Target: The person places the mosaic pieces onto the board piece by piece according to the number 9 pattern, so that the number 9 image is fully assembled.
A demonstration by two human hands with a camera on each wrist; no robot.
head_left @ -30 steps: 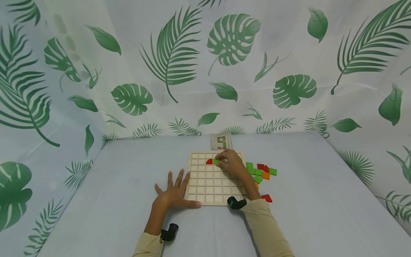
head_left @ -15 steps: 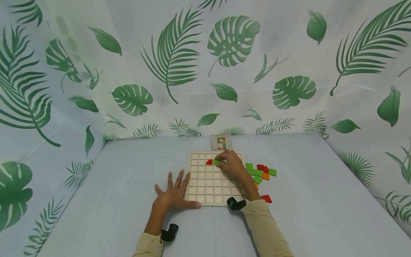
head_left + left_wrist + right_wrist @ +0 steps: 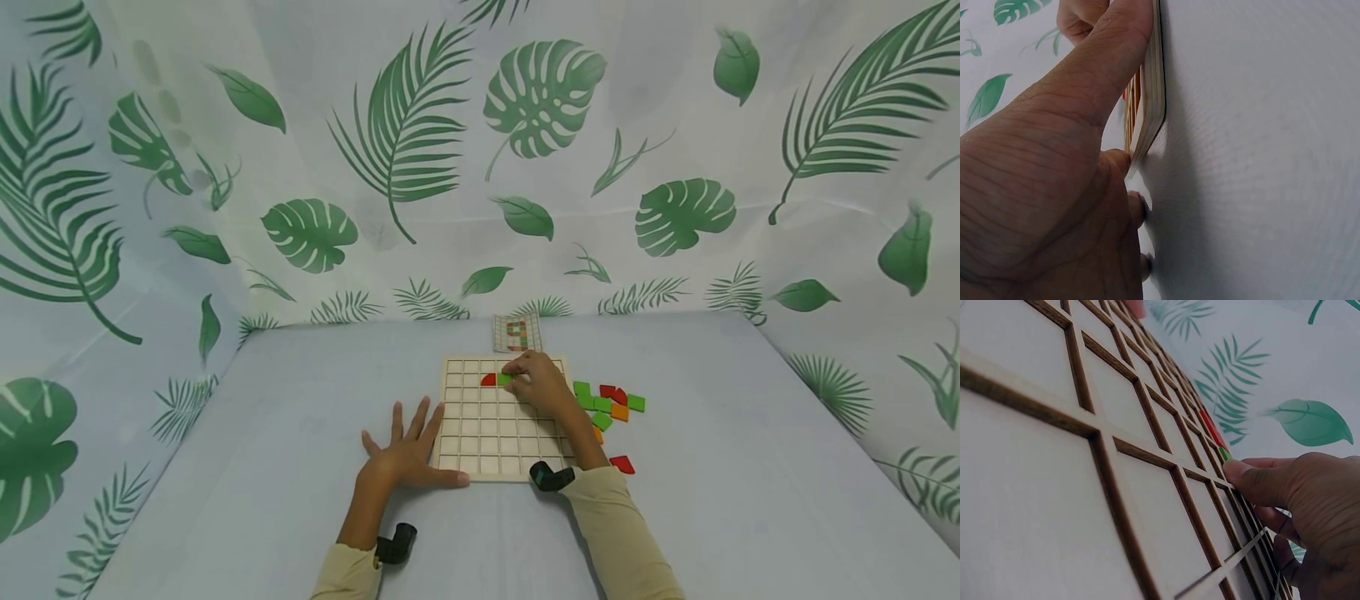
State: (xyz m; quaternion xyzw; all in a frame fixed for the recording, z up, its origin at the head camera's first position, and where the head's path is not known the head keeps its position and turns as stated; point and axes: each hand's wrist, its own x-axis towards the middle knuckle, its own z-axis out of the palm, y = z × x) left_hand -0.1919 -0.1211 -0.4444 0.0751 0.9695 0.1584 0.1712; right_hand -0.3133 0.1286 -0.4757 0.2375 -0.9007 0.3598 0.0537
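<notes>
A pale wooden grid board point(image 3: 470, 427) lies flat on the table with rows of square cells. In its second row from the far side sits a red rounded tile point(image 3: 488, 380), and right beside it is a green square tile point(image 3: 505, 379). My right hand point(image 3: 538, 385) pinches the green tile with thumb and index finger, and the tile point(image 3: 1224, 454) peeks out past the thumb in the right wrist view. With fingers spread, my left hand point(image 3: 407, 457) rests at the board's near left corner. Its thumb point(image 3: 1107, 59) lies along the front edge.
Several loose green, red and orange tiles point(image 3: 602, 403) lie right of the board, partly behind the right forearm. A lone red tile point(image 3: 622, 464) is nearer. Beyond the board's far edge stands a small pattern card point(image 3: 517, 333). A leaf-print cloth point(image 3: 420, 250) hangs behind the table.
Both hands and the tiles hold their places on the board. Only the head view shifts very slightly.
</notes>
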